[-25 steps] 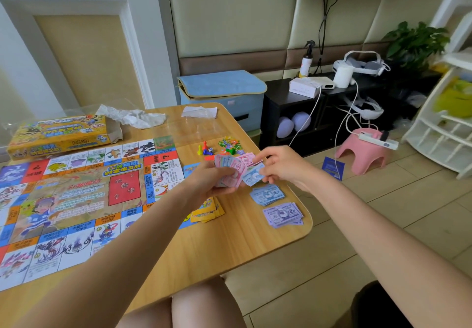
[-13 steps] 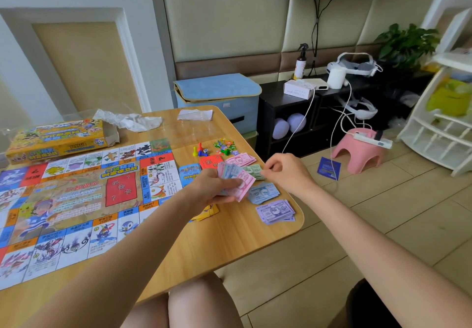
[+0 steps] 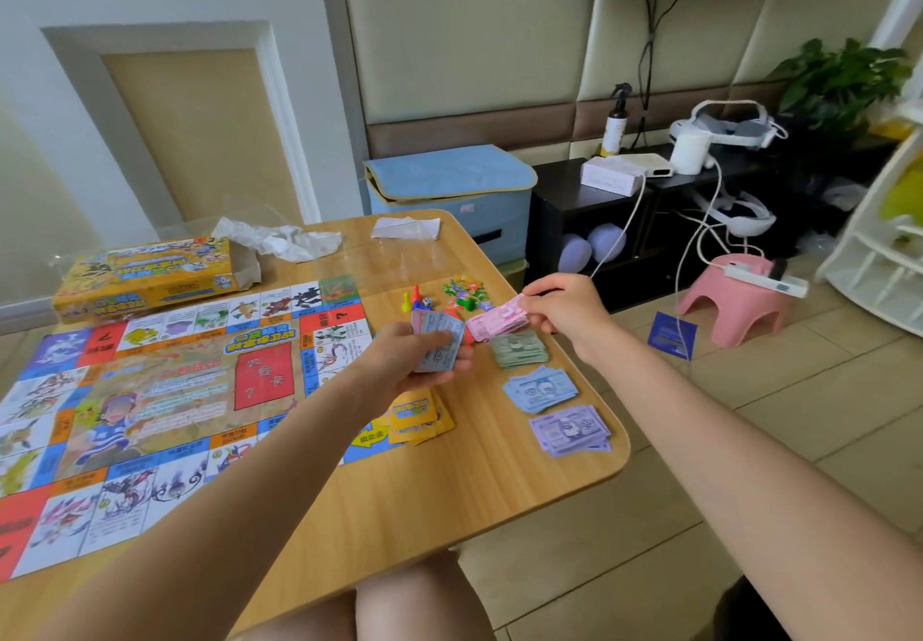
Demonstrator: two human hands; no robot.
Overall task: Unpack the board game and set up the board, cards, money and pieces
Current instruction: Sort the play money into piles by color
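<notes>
The left hand [image 3: 424, 358] holds a small fan of blue and pink play-money notes [image 3: 438, 338], thumb on top and fingers [image 3: 462, 353] curled beneath. Just right of those fingers, the right hand [image 3: 564, 308] pinches a stack of pink notes [image 3: 499, 323], its fingers [image 3: 537, 323] closed narrowly on the stack's right end. Directly below the right fingers lies a green note pile [image 3: 519, 350] on the desk [image 3: 449, 490]; nearer the person lie a blue pile [image 3: 540, 388] and a purple pile [image 3: 569, 430]. Beyond both sets of fingers stand coloured pawns [image 3: 414, 297] and a cluster of small green pieces [image 3: 464, 291]. Under the left wrist sits a yellow card deck [image 3: 417, 416], overlapping the corner of the unfolded game board [image 3: 150, 391], which spreads left of the fingers. The yellow game box [image 3: 145, 273] lies beyond the board, with crumpled wrapping [image 3: 279, 241] beside it.
</notes>
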